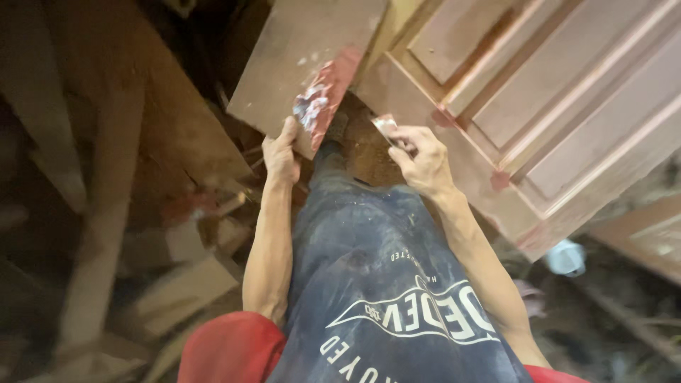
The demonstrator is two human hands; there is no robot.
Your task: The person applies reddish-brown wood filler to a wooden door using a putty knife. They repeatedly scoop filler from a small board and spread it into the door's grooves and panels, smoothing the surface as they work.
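My left hand [281, 154] grips the lower corner of a flat brown board [301, 64], whose right edge carries a smear of reddish and white filler paste [320, 99]. My right hand [420, 157] pinches a small flat scraper blade [385, 127] coated with the same paste, held just right of the board. A large reddish-brown panelled wooden door [539, 106] lies to the right, its edge next to my right hand. My dark shirt and red sleeves fill the lower middle of the view.
Wooden planks and offcuts [177, 284] lie piled on the floor at the left, with a long beam [106, 198] running down. A pale blue-white object [566, 257] sits under the door's lower edge. Another wooden panel [645, 234] shows at the right.
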